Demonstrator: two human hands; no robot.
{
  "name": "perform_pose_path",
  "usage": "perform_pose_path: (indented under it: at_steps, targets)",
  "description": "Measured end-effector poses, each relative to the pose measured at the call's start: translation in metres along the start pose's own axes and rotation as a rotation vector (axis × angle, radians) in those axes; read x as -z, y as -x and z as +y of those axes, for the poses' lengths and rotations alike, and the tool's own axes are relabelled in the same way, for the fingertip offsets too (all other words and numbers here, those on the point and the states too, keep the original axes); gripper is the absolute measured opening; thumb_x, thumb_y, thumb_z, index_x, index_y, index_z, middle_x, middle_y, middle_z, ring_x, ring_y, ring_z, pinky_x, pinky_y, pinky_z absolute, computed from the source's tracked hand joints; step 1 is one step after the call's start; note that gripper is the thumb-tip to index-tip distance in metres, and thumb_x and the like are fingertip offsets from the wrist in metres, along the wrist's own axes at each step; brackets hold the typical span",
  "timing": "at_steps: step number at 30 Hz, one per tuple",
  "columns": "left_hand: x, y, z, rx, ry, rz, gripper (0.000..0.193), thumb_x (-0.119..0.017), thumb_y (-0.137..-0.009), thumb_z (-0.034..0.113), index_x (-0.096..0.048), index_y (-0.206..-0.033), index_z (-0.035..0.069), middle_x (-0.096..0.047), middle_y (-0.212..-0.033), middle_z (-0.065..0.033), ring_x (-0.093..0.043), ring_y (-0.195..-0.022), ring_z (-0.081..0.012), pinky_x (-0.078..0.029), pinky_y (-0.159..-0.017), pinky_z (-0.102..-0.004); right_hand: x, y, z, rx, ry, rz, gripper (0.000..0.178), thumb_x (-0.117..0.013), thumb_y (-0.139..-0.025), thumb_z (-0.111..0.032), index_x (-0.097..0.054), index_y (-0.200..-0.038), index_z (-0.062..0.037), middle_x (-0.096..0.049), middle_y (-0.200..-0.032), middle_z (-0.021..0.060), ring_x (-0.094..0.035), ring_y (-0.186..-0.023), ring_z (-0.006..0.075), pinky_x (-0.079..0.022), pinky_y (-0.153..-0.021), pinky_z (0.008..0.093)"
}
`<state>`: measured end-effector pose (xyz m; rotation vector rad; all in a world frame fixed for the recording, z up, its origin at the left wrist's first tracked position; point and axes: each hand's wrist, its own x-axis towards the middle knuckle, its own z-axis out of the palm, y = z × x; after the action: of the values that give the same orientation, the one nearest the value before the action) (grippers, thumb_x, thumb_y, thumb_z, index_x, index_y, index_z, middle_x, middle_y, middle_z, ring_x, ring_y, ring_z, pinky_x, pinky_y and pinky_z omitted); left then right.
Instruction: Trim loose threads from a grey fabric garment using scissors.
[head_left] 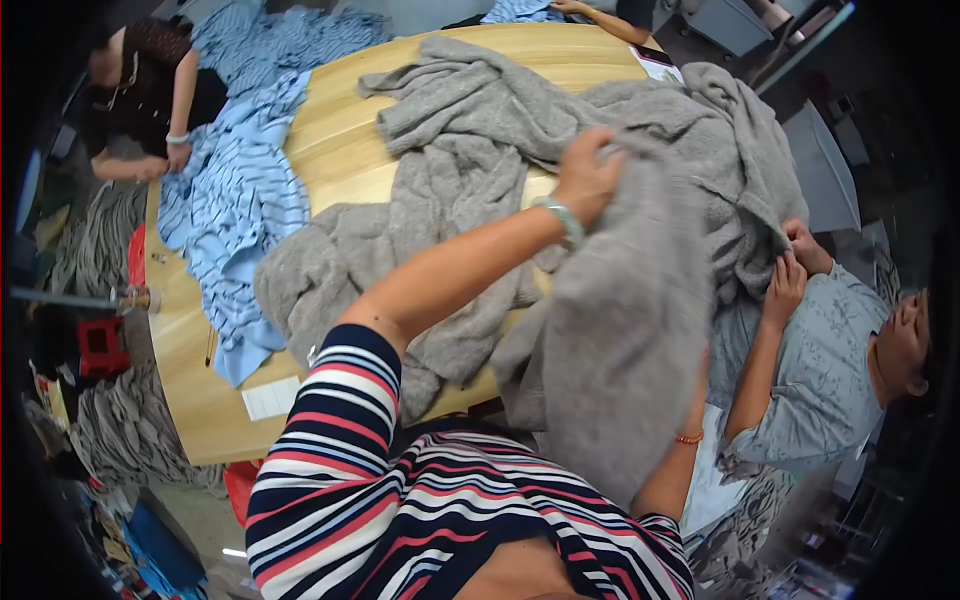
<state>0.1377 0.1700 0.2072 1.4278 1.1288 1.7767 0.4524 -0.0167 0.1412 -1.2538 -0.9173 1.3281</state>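
We have the grey garment [628, 320] raised over the near edge of the tabletop [335, 115], right of its middle, with its lower part hanging in front of the striped shirt [340, 430]. Our left grip [588, 178] is clamped on its upper edge, fingers curled into the cloth. Our right grip is behind the fabric; only the forearm [668, 487] shows, so we cannot tell whether it holds anything.

We judge the garment soft, limp and fuzzy, like a thick knit: not slippery or fragile, light in any one fold but with some drag when lifted whole. It gives no stiffness to push against, and a hard pull at one spot could stretch it. We would take hold at two well-separated points along an edge or seam, gathering a little cloth in each.

Motion blur smears its face, so we cannot make out seams, collar or cuffs. Towards the tabletop's right edge it overlaps the grey pile [735, 125], and we cannot tell where one ends. A co-worker's hands [790, 265] touch that pile at the right edge. Beyond the far edge, another person is mostly cut off.
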Motion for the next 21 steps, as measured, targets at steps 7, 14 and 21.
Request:
perform_pose_path:
  at_steps: [7,14,21]
  targets:
    - [0.039,0.026,-0.172,0.307,-0.874,-0.500,0.044,-0.072,-0.073,0.022,-0.060,-0.113,0.009,-0.051,-0.121,-0.0191,-0.048,-0.113,-0.0375,-0.041,-0.094,-0.0429,-0.117,0.016,-0.037,0.308,1.083,-0.153,0.035,-0.063,-0.083,-0.011,-0.060,-0.118,-0.0059,-0.065,-0.108,0.0176,-0.063,-0.096,0.0356,-0.050,-0.083,0.0398]
    - [-0.008,-0.041,-0.222,0.028,-1.106,-0.583,0.083,-0.080,-0.066,0.028,-0.039,-0.138,0.017,-0.028,-0.149,-0.0173,-0.024,-0.138,-0.0378,-0.028,-0.103,-0.0573,-0.122,-0.027,0.029,0.103,1.087,-0.545,0.049,-0.063,-0.078,-0.006,-0.055,-0.125,-0.0120,-0.064,-0.101,0.0184,-0.062,-0.093,0.0367,-0.049,-0.082,0.0431]
    - [-0.027,-0.091,-0.270,0.191,-1.135,-0.595,0.030,-0.052,-0.074,0.004,-0.058,-0.103,0.006,-0.062,-0.109,-0.0205,-0.055,-0.107,-0.0382,-0.033,-0.099,-0.0589,-0.109,-0.057,0.040,0.002,1.031,-0.617,0.052,-0.060,-0.076,-0.004,-0.053,-0.127,-0.0146,-0.064,-0.095,0.0197,-0.062,-0.088,0.0400,-0.050,-0.078,0.0467]
